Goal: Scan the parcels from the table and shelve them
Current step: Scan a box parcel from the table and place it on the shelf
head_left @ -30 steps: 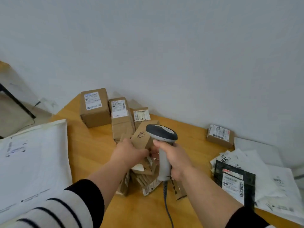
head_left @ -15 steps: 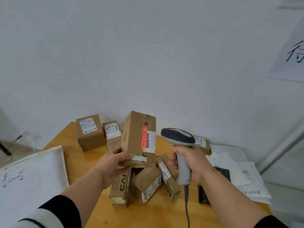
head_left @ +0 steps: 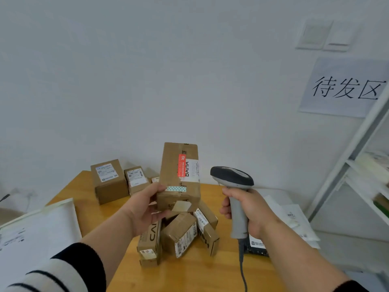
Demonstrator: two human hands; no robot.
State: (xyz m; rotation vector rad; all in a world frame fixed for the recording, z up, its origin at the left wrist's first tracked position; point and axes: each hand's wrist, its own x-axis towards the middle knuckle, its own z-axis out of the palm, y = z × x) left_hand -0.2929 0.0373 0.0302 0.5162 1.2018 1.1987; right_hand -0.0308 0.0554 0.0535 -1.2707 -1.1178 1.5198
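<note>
Parcel (head_left: 179,175) — brown, red-labelled, teal-taped — in left grip (head_left: 145,207); scanner (head_left: 233,197) in right grip (head_left: 248,209).

A tall brown cardboard parcel (head_left: 179,175) with a red sticker and white label is held upright above the tabletop (head_left: 189,275). Below lie 3 small tumbled boxes (head_left: 181,234); 2 labelled boxes (head_left: 109,181) stand far left.

There are seven brown boxes (head_left: 180,175): one held up, three in a near pile, three far back. One scanner (head_left: 233,182). Two hands (head_left: 145,207).
</note>
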